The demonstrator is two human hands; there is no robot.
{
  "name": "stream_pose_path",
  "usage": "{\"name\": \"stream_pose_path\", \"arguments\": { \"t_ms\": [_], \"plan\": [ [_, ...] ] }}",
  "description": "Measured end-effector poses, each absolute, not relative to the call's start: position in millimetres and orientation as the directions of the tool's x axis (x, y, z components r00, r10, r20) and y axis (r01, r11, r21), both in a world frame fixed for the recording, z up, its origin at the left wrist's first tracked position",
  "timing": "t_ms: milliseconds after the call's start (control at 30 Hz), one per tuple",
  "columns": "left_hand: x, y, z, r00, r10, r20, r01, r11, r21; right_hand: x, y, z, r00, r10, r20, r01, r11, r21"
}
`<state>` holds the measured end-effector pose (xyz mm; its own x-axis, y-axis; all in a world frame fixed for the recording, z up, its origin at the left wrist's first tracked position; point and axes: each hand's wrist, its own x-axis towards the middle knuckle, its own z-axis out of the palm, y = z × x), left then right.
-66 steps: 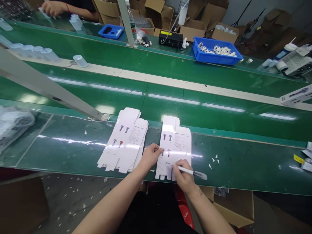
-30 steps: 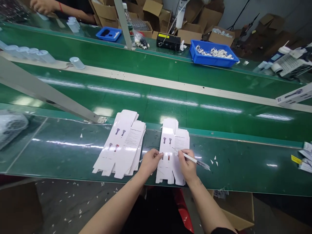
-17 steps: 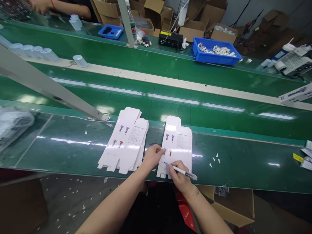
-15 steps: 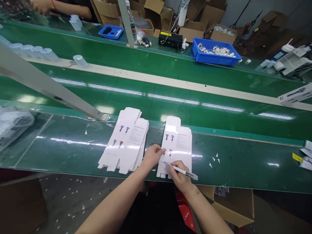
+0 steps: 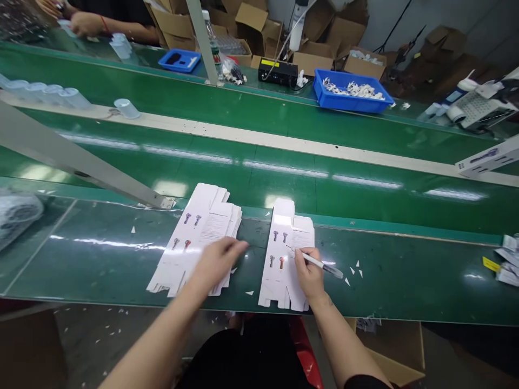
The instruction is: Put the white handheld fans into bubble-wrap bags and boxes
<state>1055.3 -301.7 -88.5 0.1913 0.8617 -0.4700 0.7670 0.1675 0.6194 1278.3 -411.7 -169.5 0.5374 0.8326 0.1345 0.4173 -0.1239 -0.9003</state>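
Note:
Two stacks of flat white printed cartons lie on the green bench in front of me. My left hand [image 5: 221, 258] is over the right side of the left stack of cartons [image 5: 194, 232], its fingers stretched toward the right and slightly blurred; I see nothing in them. In my right hand [image 5: 311, 275] is a white marker pen [image 5: 320, 263], its dark tip pointing up and left above the right stack of cartons [image 5: 279, 281]. That hand rests by the stack's right edge. Small pictures of handheld devices and lines of text are printed on the top cartons.
White paper scraps [image 5: 352, 274] lie to the right. A slanted metal post [image 5: 121, 186] stands behind the left stack. Across the green belt [image 5: 227, 178] are a blue bin [image 5: 348, 102] of white parts, translucent cups [image 5: 127, 108] and another person's hands [image 5: 87, 24]. An open cardboard box [image 5: 397, 346] sits below the bench.
My left hand has left the right stack and moved left over the left stack, whose top carton now sits askew. My right hand has lifted the pen tip up and right.

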Motion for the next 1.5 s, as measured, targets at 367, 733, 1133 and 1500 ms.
{"name": "stream_pose_path", "arguments": {
  "t_ms": [367, 733, 1133, 1500],
  "plan": [
    [1121.4, -338.2, -154.3, 0.201, 0.82, -0.536, 0.655, 0.294, 0.696, 1275.3, -421.3, -163.3, 0.521, 0.82, 0.236, 0.487, -0.059, -0.871],
    [1116.0, -336.5, -162.0, 0.213, 0.827, -0.521, 0.594, 0.313, 0.741, 1239.4, -457.8, -169.0, 0.235, 0.945, 0.228, 0.594, 0.046, -0.803],
    [1007.7, -292.9, -79.2, 0.127, 0.792, -0.597, 0.712, 0.347, 0.611, 1273.0, -438.9, -157.8, 0.58, 0.797, 0.168, 0.398, -0.097, -0.912],
    [1097.5, -336.4, -125.2, 0.252, 0.819, -0.515, 0.649, 0.252, 0.718, 1281.3, -407.0, -178.7, 0.511, 0.844, 0.163, 0.466, -0.113, -0.878]
  ]
}}
